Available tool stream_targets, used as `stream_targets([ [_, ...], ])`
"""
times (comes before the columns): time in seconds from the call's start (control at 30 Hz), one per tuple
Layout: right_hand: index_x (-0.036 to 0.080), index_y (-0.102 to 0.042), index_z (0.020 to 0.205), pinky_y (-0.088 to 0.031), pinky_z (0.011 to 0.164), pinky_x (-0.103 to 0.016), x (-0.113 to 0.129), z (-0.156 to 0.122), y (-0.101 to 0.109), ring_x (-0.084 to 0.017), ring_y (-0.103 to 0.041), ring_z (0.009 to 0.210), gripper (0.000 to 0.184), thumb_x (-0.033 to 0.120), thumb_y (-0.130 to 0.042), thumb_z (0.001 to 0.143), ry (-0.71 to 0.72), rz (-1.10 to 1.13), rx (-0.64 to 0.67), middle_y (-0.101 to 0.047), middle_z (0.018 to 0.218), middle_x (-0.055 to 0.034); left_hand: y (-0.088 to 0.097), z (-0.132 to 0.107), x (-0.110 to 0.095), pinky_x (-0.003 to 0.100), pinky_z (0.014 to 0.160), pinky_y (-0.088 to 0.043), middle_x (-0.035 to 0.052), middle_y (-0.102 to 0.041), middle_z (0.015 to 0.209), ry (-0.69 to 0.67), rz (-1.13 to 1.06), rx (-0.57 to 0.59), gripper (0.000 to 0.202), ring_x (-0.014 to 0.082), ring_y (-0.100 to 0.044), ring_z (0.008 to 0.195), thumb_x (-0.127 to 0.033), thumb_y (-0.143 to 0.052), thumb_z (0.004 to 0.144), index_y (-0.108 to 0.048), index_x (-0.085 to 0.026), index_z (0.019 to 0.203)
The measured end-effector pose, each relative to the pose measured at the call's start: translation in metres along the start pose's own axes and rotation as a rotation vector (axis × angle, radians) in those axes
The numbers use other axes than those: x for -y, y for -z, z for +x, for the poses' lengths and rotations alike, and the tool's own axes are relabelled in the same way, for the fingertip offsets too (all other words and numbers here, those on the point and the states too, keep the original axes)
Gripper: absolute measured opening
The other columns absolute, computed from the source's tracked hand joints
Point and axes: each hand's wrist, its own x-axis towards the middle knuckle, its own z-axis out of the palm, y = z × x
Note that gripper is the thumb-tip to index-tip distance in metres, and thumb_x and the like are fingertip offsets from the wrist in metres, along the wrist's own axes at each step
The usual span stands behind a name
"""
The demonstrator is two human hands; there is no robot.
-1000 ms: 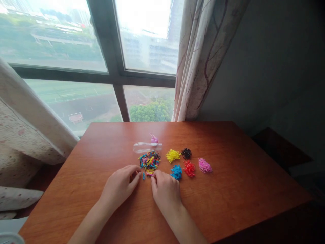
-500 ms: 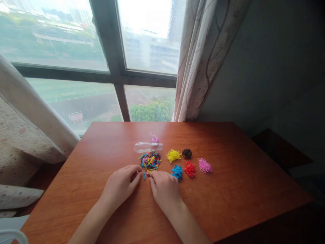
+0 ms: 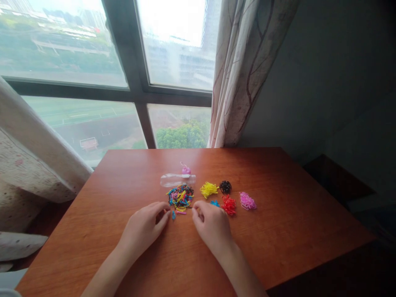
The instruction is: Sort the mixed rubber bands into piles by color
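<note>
A mixed pile of small coloured rubber bands lies on the table between and just beyond my hands. My left hand rests at the pile's near left, thumb and fingertips drawn together; what they pinch, if anything, is hidden. Beside those fingertips lies a loose blue band. My right hand is to the right of the pile, its thumb and forefinger closed on a thin black rubber band. The blue heap is partly covered by this hand.
Sorted heaps of yellow bands, black bands, red bands and pink bands lie to the right. Behind the mixed pile is a clear plastic bottle-shaped container with a purple cap-like piece. A window and curtains border the wooden table.
My right hand has moved right, away from the left hand, with the black band at its fingertips, and covers more of the blue heap. The view has shifted slightly; my left hand stays beside the pile.
</note>
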Motion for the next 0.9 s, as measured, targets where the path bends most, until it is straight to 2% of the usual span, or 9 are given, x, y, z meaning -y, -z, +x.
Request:
stream_targets([
  [0.1,0.022,-0.068,0.084,-0.032,0.056,-0.024,-0.037,0.013,0.027,-0.013,-0.061,0.059,0.016,0.024,-0.054,0.09,-0.1,0.01,-0.08,-0.067,0.066,0.0017,0.0,0.0,0.0,0.025,0.067,-0.043,0.0014,-0.072,0.088,-0.003,0.004,0.003,0.023,0.0185,-0.065,0.077,-0.033,-0.045,0.09,-0.066,-0.025,0.093],
  [0.2,0.023,-0.068,0.08,-0.028,0.052,-0.024,-0.074,0.028,0.047,-0.013,-0.057,0.055,0.016,0.027,-0.055,0.089,-0.23,-0.088,-0.115,-0.062,0.059,0.0028,-0.001,0.0,0.001,0.024,0.066,-0.043,0.001,-0.071,0.086,-0.003,0.003,-0.008,0.023,0.0185,-0.064,0.076,-0.034,-0.045,0.09,-0.066,-0.026,0.091],
  [0.27,0.023,-0.068,0.081,-0.027,0.053,-0.024,-0.091,0.037,0.054,-0.013,-0.057,0.057,0.014,0.026,-0.056,0.088,-0.253,-0.129,-0.109,-0.062,0.06,0.0027,-0.001,0.0,0.002,0.024,0.064,-0.043,0.0009,-0.071,0.083,0.001,0.001,-0.011,0.023,0.0185,-0.064,0.075,-0.035,-0.046,0.089,-0.067,-0.026,0.09],
  [0.37,0.023,-0.068,0.081,-0.026,0.053,-0.024,-0.102,0.046,0.053,-0.013,-0.057,0.058,0.014,0.025,-0.057,0.088,-0.254,-0.146,-0.095,-0.064,0.063,0.002,-0.001,0.0,0.002,0.024,0.064,-0.043,0.001,-0.071,0.083,0.0,-0.01,-0.016,0.024,0.0184,-0.064,0.074,-0.035,-0.046,0.089,-0.067,-0.026,0.09],
  [0.53,0.024,-0.07,0.081,-0.027,0.054,-0.024,-0.103,0.05,0.048,-0.014,-0.059,0.061,0.013,0.023,-0.059,0.087,-0.236,-0.15,-0.064,-0.066,0.066,0.0007,-0.002,0.0,0.002,0.024,0.065,-0.043,0.0008,-0.072,0.082,-0.002,-0.027,-0.025,0.024,0.0179,-0.064,0.074,-0.036,-0.047,0.089,-0.068,-0.026,0.092],
  [0.67,0.024,-0.071,0.086,-0.031,0.056,-0.024,-0.097,0.042,0.049,-0.014,-0.061,0.064,0.015,0.026,-0.056,0.09,-0.227,-0.122,-0.078,-0.069,0.071,-0.0002,-0.003,0.0,0.002,0.025,0.066,-0.043,0.0009,-0.071,0.084,0.002,-0.007,-0.01,0.024,0.0181,-0.064,0.075,-0.035,-0.045,0.09,-0.067,-0.025,0.093],
  [0.8,0.022,-0.069,0.084,-0.033,0.057,-0.024,-0.079,0.023,0.045,-0.014,-0.057,0.057,0.018,0.027,-0.053,0.091,-0.157,0.003,-0.118,-0.062,0.061,0.0018,-0.005,0.001,0.002,0.025,0.067,-0.043,0.0002,-0.071,0.087,0.005,-0.008,-0.01,0.022,0.0173,-0.064,0.076,-0.032,-0.045,0.09,-0.065,-0.026,0.097],
  [0.9,0.021,-0.067,0.083,-0.033,0.057,-0.023,-0.058,0.004,0.034,-0.014,-0.056,0.056,0.019,0.027,-0.051,0.092,-0.098,0.145,-0.108,-0.061,0.061,0.0021,-0.006,0.001,0.003,0.024,0.068,-0.043,-0.0001,-0.069,0.087,-0.01,-0.011,-0.015,0.022,0.0166,-0.063,0.076,-0.029,-0.046,0.09,-0.065,-0.026,0.1],
])
